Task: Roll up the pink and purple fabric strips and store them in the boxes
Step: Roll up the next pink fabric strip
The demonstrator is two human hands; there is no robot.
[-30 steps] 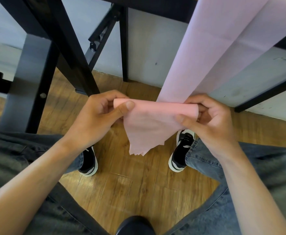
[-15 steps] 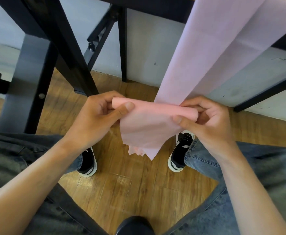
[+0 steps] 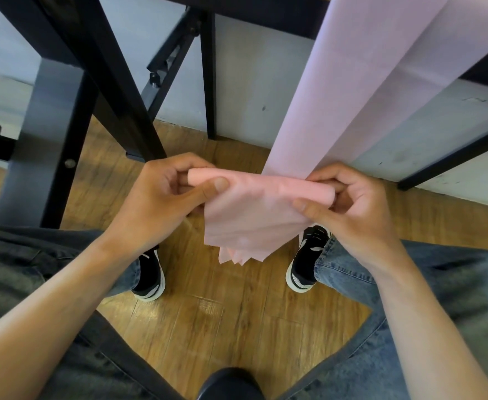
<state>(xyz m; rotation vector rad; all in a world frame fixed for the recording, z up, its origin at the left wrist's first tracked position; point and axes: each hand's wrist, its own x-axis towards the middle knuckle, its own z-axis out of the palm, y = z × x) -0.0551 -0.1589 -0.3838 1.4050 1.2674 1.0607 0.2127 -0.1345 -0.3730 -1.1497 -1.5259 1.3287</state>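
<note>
Both hands pinch the pink fabric strip (image 3: 258,203) above the wooden floor (image 3: 208,327): left hand (image 3: 164,197) at its left end, right hand (image 3: 349,209) at its right. Black table legs (image 3: 63,134) stand behind; the sneakers (image 3: 306,261) perhaps carry markings, unreadable.

Pink fabric strip (image 3: 254,209) folded at centre frame, loose end dangling below, its long tail running off toward upper right.
</note>
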